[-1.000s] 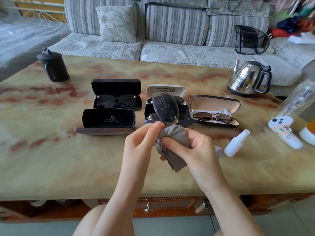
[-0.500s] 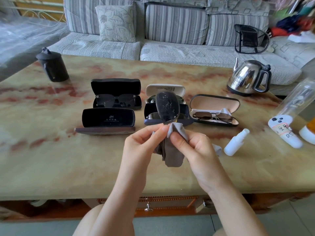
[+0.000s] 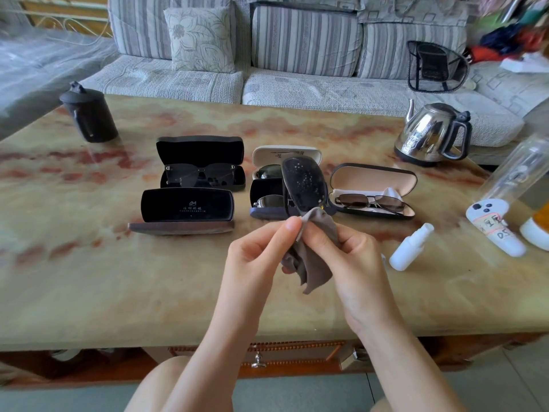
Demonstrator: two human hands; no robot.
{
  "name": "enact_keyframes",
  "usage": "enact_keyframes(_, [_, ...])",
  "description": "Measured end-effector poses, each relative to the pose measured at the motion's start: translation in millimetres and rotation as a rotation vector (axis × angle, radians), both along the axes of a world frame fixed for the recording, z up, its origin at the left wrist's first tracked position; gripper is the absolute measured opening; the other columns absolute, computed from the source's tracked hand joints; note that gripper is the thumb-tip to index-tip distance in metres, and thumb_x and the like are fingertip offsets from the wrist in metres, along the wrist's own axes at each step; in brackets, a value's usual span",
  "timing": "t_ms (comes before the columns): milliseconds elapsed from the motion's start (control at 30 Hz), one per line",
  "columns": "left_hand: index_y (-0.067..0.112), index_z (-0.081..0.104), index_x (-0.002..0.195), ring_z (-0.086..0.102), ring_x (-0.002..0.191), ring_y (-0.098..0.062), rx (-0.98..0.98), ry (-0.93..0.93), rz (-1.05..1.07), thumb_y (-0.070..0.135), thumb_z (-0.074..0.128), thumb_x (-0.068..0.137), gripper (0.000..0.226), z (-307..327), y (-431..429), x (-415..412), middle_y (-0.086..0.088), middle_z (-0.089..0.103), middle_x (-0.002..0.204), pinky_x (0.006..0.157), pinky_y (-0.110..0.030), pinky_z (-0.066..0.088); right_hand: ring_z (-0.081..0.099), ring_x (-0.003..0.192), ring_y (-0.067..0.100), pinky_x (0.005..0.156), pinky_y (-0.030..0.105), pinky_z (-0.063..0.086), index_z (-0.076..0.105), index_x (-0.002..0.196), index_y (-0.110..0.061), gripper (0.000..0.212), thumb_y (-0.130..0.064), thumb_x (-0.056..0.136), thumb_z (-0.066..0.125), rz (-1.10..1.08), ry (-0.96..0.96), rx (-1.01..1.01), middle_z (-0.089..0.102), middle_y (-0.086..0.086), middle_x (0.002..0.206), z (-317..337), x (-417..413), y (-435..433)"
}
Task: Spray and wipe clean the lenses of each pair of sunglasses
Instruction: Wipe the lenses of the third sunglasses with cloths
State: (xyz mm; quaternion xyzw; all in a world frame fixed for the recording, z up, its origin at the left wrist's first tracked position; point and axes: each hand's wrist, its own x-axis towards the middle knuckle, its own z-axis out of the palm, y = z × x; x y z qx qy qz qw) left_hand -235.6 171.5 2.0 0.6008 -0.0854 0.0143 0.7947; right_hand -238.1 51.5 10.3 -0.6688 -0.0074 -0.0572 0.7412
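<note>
Sunglasses (image 3: 370,200) lie in open cases (image 3: 371,173); left fingers (image 3: 289,228) pinch spotted pair (image 3: 304,182), right fingers (image 3: 316,237) pinch cloth (image 3: 316,266)

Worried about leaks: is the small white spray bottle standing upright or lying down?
Lying down: the spray bottle rests on its side on the table, with its nozzle end pointing away from the person and to the right.
</note>
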Motion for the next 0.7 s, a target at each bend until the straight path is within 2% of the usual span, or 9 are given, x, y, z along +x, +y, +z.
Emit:
enact_keyframes(67, [0.008,0.076,0.096,0.055,0.068,-0.007,-0.006,0.026,-0.014,0.032,0.061,0.081,0.032,-0.2,0.1,-0.7,-0.005,0.07,0.077,0.058,-0.016,0.043,0.07,0.072,0.029,0.064,0.038,0.056,0.078,0.077,-0.015,0.027,-0.038,0.079,0.064,-0.025,-0.009,-0.036,0.073,0.015,0.075,-1.6,1.3,-1.3])
enact_keyframes(100, [0.01,0.076,0.099,0.057,0.069,-0.008,-0.009,0.044,-0.007,0.032,0.062,0.079,0.033,-0.9,1.4,0.0,-0.005,0.073,0.081,0.058,-0.017,0.044,0.069,0.071,0.023,0.062,0.032,0.055,0.078,0.077,-0.016,0.028,-0.039,0.08,0.061,-0.016,-0.015,-0.051,0.073,0.013,0.075,-1.6,1.3,-1.4])
enact_keyframes(167, [0.012,0.077,0.097,0.06,0.073,-0.012,-0.023,0.089,0.008,0.034,0.065,0.075,0.033,-2.8,4.4,2.8,-0.008,0.074,0.085,0.063,-0.024,0.045,0.067,0.074,0.012,0.066,0.023,0.051,0.078,0.08,-0.017,0.031,-0.038,0.085,0.056,0.045,-0.03,-0.092,0.075,0.007,0.08,-0.3,0.6,-1.2])
enact_keyframes(300, [0.016,0.078,0.092,0.06,0.08,-0.02,-0.076,0.172,-0.029,0.041,0.066,0.073,0.034,-4.3,7.5,6.1,-0.01,0.072,0.086,0.075,-0.035,0.044,0.069,0.089,0.008,0.079,0.018,0.051,0.075,0.094,-0.018,0.027,-0.032,0.095,0.052,0.177,-0.028,-0.086,0.077,-0.001,0.091,2.4,0.4,-5.7])
enact_keyframes(400, [0.014,0.077,0.094,0.06,0.082,-0.02,-0.069,0.164,-0.04,0.041,0.061,0.078,0.035,-3.4,6.3,6.3,-0.012,0.071,0.089,0.077,-0.033,0.045,0.068,0.091,0.012,0.083,0.022,0.052,0.075,0.098,-0.014,0.022,-0.027,0.093,0.057,0.217,-0.009,-0.074,0.076,0.004,0.095,3.6,1.3,-9.8])
enact_keyframes(500, [0.014,0.078,0.091,0.056,0.075,-0.017,-0.025,0.124,-0.003,0.037,0.062,0.077,0.032,-2.9,4.0,6.8,-0.004,0.071,0.082,0.068,-0.024,0.046,0.069,0.079,0.016,0.074,0.025,0.054,0.075,0.093,-0.006,0.018,-0.018,0.082,0.067,0.218,0.04,-0.024,0.075,0.011,0.085,3.9,0.7,-9.6])
enact_keyframes(533, [0.013,0.078,0.091,0.058,0.075,-0.018,-0.012,0.119,0.0,0.037,0.062,0.077,0.032,-2.3,3.3,6.6,-0.004,0.072,0.084,0.07,-0.025,0.049,0.069,0.076,0.018,0.07,0.026,0.053,0.075,0.091,-0.006,0.019,-0.018,0.077,0.069,0.213,0.06,-0.005,0.075,0.011,0.082,4.6,0.5,-8.8])
enact_keyframes(633, [0.009,0.077,0.096,0.067,0.089,-0.021,0.027,0.123,-0.028,0.039,0.061,0.078,0.039,-0.7,4.9,6.7,-0.014,0.075,0.094,0.088,-0.039,0.051,0.067,0.061,0.021,0.056,0.031,0.052,0.076,0.088,-0.006,0.027,-0.024,0.067,0.075,0.177,0.082,-0.02,0.074,0.012,0.076,5.6,-0.6,-9.5])
enact_keyframes(700, [0.004,0.075,0.097,0.068,0.092,-0.032,0.05,0.13,-0.063,0.045,0.061,0.08,0.047,1.2,7.6,6.6,-0.022,0.072,0.096,0.091,-0.046,0.05,0.063,0.053,0.018,0.047,0.027,0.05,0.076,0.082,-0.005,0.025,-0.024,0.067,0.074,0.148,0.066,-0.02,0.071,0.012,0.069,6.3,-1.4,-9.3])
